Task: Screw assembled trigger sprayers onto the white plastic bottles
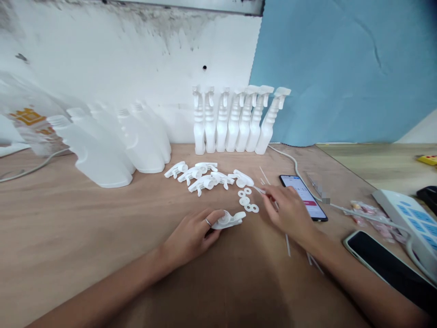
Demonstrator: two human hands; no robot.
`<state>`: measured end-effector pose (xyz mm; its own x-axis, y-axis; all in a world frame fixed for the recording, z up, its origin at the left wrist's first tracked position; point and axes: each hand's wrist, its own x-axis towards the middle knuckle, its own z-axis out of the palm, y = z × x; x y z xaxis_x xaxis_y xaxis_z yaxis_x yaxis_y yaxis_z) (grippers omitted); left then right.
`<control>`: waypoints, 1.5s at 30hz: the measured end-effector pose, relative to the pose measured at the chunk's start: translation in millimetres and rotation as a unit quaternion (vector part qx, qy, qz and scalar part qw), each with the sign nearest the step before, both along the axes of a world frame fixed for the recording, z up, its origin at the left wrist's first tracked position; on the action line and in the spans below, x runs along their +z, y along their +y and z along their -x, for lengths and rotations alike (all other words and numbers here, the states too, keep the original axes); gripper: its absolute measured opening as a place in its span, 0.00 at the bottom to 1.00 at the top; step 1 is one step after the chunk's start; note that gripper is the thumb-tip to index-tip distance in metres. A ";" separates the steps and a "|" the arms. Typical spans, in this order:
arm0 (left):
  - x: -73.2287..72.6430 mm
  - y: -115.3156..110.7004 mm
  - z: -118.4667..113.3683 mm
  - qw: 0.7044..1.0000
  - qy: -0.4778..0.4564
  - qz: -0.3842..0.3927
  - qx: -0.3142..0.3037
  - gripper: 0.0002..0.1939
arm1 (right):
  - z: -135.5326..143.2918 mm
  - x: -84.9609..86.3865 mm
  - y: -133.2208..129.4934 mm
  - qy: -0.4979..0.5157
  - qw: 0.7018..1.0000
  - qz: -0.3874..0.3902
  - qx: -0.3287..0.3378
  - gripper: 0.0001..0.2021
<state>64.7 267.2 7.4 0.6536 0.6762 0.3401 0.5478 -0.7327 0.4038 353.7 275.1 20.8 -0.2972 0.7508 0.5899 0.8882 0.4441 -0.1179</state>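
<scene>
My left hand (pixel 194 232), with a ring on one finger, is closed on a white spray trigger head (pixel 232 220) low over the table. My right hand (pixel 288 212) pinches a thin white dip tube (pixel 259 189), whose tip points toward the loose trigger heads. Between the hands lie several flat white washers (pixel 244 201). A loose trigger head (pixel 243 177) rests just behind them, and several more trigger heads (pixel 203 183) are grouped to its left. Other thin tubes (pixel 287 245) lie under and beside my right hand and forearm.
Several bottles with trigger heads fitted (pixel 233 132) stand in a row by the wall. Open white bottles (pixel 99 159) stand at the left, near a plastic bag (pixel 30 118). At the right are a lit phone (pixel 316 210), a dark phone (pixel 382 259), a cable and a power strip (pixel 406 218).
</scene>
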 end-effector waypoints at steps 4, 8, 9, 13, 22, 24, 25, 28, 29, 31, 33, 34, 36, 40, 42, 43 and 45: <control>-1.0 0.0 0.1 1.000 -0.004 0.000 0.000 0.17 | -26.3 -8.9 20.4 -0.021 0.990 0.079 -0.111 0.14; -6.4 -0.7 1.3 1.000 -0.013 0.022 0.001 0.22 | -33.3 -18.2 26.6 0.009 0.987 0.122 -0.103 0.15; -7.0 -0.8 1.5 0.999 -0.017 0.030 0.003 0.24 | -33.2 -19.0 26.6 0.010 0.987 0.124 -0.101 0.15; -5.6 0.0 1.2 0.999 -0.019 0.048 0.009 0.26 | -33.2 -14.5 25.3 0.045 0.988 0.107 -0.098 0.17; 1.5 -0.4 -2.8 0.998 -0.002 0.058 0.000 0.22 | -21.6 21.6 14.2 0.481 0.845 0.221 0.080 0.16; 2.4 -0.9 -4.5 0.999 0.001 0.049 -0.010 0.20 | -8.6 25.9 5.8 0.531 0.799 0.255 0.117 0.14; 2.5 -1.0 -5.3 0.999 0.003 0.046 -0.013 0.20 | -1.1 27.4 0.8 0.538 0.793 0.260 0.122 0.11; 0.9 -0.3 -6.2 0.999 0.008 0.048 -0.013 0.20 | 22.2 31.2 -13.7 0.482 0.825 0.263 0.136 0.11; 0.0 0.1 -6.0 0.999 0.006 0.051 -0.013 0.21 | 29.2 32.3 -17.3 0.460 0.834 0.266 0.151 0.14; -1.4 0.6 -5.5 0.998 -0.002 0.054 -0.015 0.21 | 41.3 34.6 -20.9 0.425 0.845 0.265 0.186 0.16; -1.7 0.8 -5.2 0.998 -0.005 0.057 -0.016 0.22 | 50.9 36.8 -19.8 0.397 0.855 0.261 0.208 0.16; -1.3 0.7 -5.3 0.998 -0.004 0.060 -0.017 0.23 | 55.1 37.9 -17.8 0.386 0.859 0.262 0.211 0.17; -0.4 0.5 -5.5 0.998 -0.004 0.067 -0.019 0.25 | 62.4 39.2 -12.5 0.366 0.863 0.275 0.214 0.17; -2.3 0.9 -5.5 0.998 -0.023 0.057 -0.026 0.27 | 72.4 36.3 -5.0 0.315 0.877 0.278 0.233 0.18; -4.9 1.5 -5.1 0.998 -0.034 0.045 -0.029 0.27 | 74.5 32.5 -4.4 0.300 0.885 0.271 0.233 0.19; -5.7 1.7 -4.8 0.998 -0.039 0.039 -0.029 0.28 | 74.9 30.8 -4.6 0.298 0.886 0.270 0.231 0.20; -5.4 1.9 -4.7 0.998 -0.039 0.042 -0.028 0.28 | 75.0 28.6 -5.0 0.301 0.886 0.272 0.226 0.20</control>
<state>69.4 269.1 2.0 0.6653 0.6670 0.3353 0.4710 -0.7235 0.5046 278.7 270.1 49.4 -0.3951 0.8572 0.3302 0.3382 0.4700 -0.8153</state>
